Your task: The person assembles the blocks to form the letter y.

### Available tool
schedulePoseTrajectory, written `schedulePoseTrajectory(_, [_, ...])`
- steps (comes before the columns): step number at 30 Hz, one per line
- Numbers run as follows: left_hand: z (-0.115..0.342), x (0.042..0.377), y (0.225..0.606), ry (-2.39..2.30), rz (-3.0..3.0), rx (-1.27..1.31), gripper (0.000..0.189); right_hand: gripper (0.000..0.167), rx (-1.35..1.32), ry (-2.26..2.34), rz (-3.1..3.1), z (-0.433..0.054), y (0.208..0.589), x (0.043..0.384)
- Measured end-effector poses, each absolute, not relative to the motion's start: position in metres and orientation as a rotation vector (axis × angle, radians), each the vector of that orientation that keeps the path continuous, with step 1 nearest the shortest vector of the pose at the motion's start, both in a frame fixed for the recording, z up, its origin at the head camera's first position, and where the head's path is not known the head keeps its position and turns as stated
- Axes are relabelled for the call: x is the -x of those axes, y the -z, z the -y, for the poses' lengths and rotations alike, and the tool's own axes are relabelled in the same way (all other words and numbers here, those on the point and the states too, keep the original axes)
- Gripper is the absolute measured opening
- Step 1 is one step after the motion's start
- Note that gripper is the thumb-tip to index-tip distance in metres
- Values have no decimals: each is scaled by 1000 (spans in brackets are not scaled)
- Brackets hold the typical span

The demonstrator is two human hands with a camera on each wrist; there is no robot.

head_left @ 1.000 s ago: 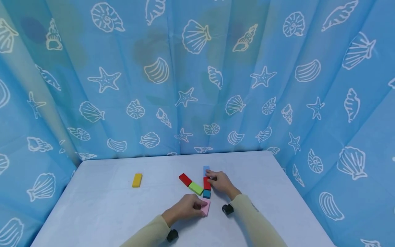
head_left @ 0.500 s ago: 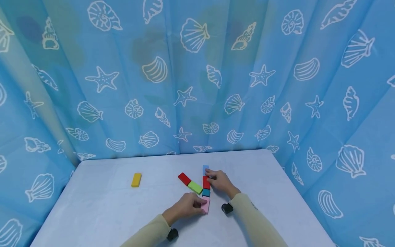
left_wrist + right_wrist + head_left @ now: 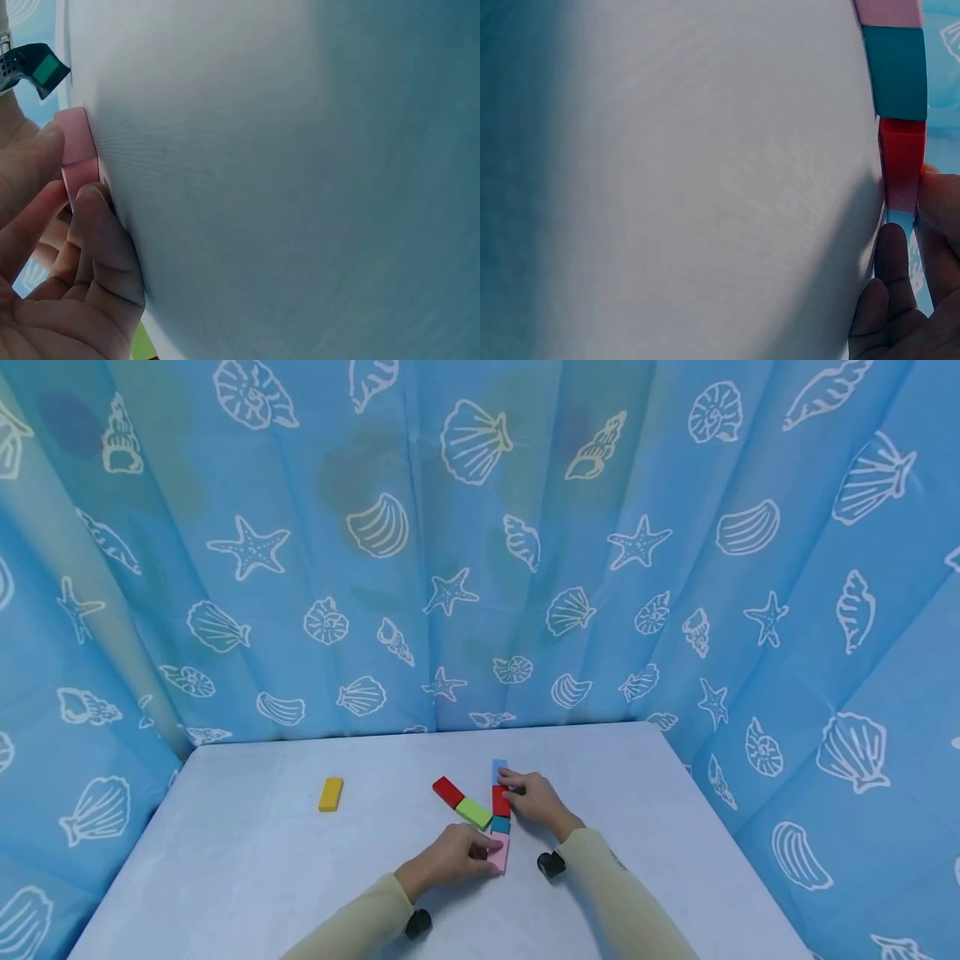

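Note:
My left hand (image 3: 454, 853) pinches a pink block (image 3: 499, 852) between thumb and fingertips; the left wrist view shows its near end gripped close to the tabletop. The pink block's far end meets a teal block (image 3: 500, 826). Beyond that, a red block (image 3: 500, 802) and a light blue block (image 3: 498, 768) continue the line. My right hand (image 3: 537, 798) holds the row at its far part, thumb on the red block and a finger reaching over the light blue one. Its other fingers curl low beside the row in the right wrist view.
A lime green block (image 3: 474, 813) and a second red block (image 3: 448, 792) form a slanting arm left of the row. A yellow block (image 3: 331, 794) lies apart on the white tabletop (image 3: 247, 852). Behind hangs a blue curtain (image 3: 300, 568) with shell prints.
My left hand has slid the pink block slightly forward, up against the teal block. The right hand keeps its place on the row; the head view has shifted a little.

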State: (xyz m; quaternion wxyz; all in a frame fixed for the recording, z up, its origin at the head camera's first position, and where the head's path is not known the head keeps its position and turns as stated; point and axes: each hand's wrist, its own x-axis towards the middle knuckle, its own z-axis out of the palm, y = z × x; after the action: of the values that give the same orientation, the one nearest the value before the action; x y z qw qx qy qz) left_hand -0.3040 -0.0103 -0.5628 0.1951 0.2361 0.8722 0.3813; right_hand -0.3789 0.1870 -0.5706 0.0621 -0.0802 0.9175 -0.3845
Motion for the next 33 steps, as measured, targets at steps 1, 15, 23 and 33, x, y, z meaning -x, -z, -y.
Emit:
schedulePoseTrajectory(1, [11,304,562,-1067,-2444,-664,43,40,241,1167,-2773,-186,570,379])
schedulePoseTrajectory(15, [10,305,560,-1064,-2453,-675,41,40,246,1176,-2773,-186,569,380])
schedulePoseTrajectory(23, [9,304,560,-1055,-2471,-683,41,40,238,1164,-2783,-187,572,381])
schedulePoseTrajectory(33, [20,309,559,-1161,-2464,-673,41,38,247,1175,-2772,-187,573,382])
